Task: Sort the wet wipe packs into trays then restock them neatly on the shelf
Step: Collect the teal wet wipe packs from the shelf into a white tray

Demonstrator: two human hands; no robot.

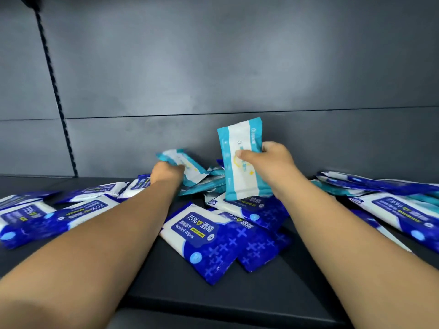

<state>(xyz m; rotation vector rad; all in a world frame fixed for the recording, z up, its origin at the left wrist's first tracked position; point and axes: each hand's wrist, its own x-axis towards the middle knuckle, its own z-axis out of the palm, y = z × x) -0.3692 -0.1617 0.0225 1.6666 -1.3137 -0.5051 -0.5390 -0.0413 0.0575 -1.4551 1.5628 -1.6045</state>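
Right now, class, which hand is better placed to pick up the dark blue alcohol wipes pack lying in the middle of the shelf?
Probably neither is free: the left hand grips one light blue pack, the right hand another. Once emptied, the right is likely better placed; the dark blue pack lies nearer its forearm.

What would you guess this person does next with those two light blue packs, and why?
Probably lift both clear and set them aside together. The right hand holds one light blue pack upright above the pile, the left hand grips another light blue pack low at the back, and dark blue alcohol wipe packs lie mixed across the shelf. No tray is visible.
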